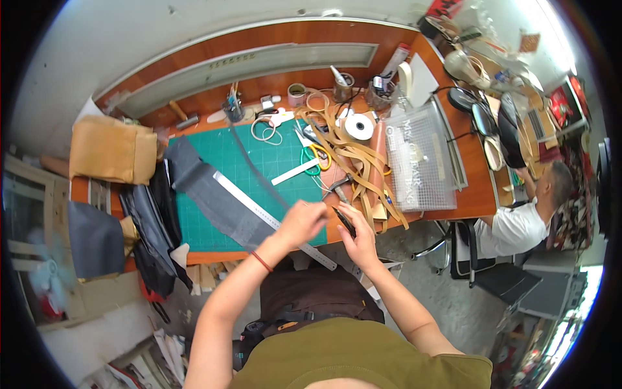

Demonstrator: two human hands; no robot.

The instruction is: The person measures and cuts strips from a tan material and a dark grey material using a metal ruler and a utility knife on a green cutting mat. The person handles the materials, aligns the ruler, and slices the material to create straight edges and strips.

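- Evidently, handling a long, narrow dark strip (pixel 256 162) is the step in hand; it slants across the green gridded cutting mat (pixel 197 233) toward the left hand (pixel 303 223).
- Blurred, the left fingers curl together and appear to pinch the strip's near end.
- At the counter's (pixel 476 175) front edge, the right hand (pixel 360 238) pinches a slim black pen-like tool (pixel 345 222) between thumb and fingers.
- Judging from this, the next move calls for a steady left grip and a controlled tool tip.
- Under the left forearm, a silver steel ruler (pixel 249 201) crosses a dark grey leather piece (pixel 206 202) and overhangs the edge, where it could be knocked.
- Beyond the hands, tangled tan leather straps (pixel 372 170), yellow-handled scissors (pixel 326 155) and a metal-headed hammer (pixel 339 186) crowd the space.
- Off right, a co-worker in a white top (pixel 518 230) sits well apart.
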